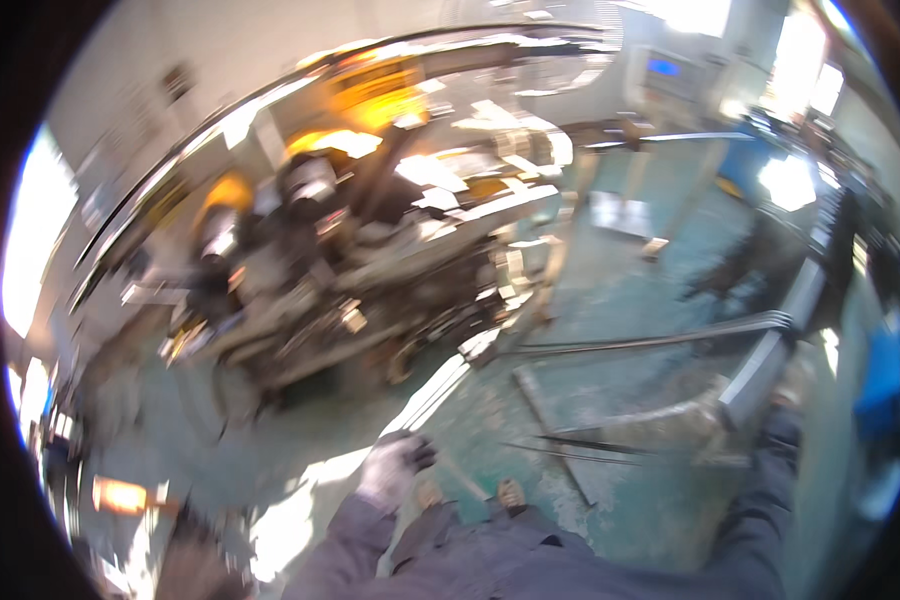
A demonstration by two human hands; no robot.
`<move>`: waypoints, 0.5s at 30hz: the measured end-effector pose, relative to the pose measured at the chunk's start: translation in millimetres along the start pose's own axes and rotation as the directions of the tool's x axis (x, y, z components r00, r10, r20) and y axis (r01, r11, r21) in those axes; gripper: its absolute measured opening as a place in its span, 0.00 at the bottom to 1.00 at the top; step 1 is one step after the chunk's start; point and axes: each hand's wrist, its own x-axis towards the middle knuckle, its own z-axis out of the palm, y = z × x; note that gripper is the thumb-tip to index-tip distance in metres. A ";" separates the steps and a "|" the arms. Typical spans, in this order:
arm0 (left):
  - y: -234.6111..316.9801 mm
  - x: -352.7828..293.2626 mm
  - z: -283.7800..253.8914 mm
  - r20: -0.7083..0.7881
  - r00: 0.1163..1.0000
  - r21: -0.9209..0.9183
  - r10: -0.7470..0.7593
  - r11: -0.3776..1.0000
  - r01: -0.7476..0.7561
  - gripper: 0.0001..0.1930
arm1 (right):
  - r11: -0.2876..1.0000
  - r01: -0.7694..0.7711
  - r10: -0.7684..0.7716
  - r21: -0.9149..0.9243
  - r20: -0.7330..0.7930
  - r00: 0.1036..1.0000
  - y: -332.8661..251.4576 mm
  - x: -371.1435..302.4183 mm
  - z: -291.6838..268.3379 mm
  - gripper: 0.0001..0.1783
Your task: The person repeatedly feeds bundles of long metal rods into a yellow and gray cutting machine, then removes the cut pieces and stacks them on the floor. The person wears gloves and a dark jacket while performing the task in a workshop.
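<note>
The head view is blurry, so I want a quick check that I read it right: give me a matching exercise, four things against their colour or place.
Things:
1. left hand
2. floor
3. long metal rods
4. machine

Colour or place:
a. green, worn in patches
b. in a pale grey glove, near the lower middle
c. dark and cluttered, upper left of centre, with yellow parts behind it
d. thin, running across the floor at the right

Pairs: 1-b, 2-a, 3-d, 4-c

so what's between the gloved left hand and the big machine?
Head view: bare green floor with a bright glare patch, between left hand and machine. Blurred.
</note>
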 end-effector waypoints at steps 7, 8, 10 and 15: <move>-26.4 -83.5 -15.7 -0.049 0.987 0.069 0.154 0.986 -0.151 0.19 | 0.810 0.351 -0.105 0.470 -0.473 0.875 -163.5 -55.4 -30.5 0.22; -24.9 -94.7 -38.4 -0.145 0.969 0.118 0.201 0.976 -0.184 0.19 | 0.729 0.409 -0.151 0.549 -0.454 0.878 -200.2 -109.7 -48.0 0.22; -17.8 -122.8 -94.4 -0.374 0.878 0.138 0.300 0.954 -0.268 0.19 | 0.562 0.456 -0.337 0.690 -0.312 0.888 -259.0 -230.1 -82.9 0.22; -4.0 -225.5 -250.3 -0.715 0.545 0.127 0.438 0.848 -0.515 0.16 | 0.468 0.363 -0.798 0.805 0.210 0.565 -317.7 -478.7 -153.3 0.22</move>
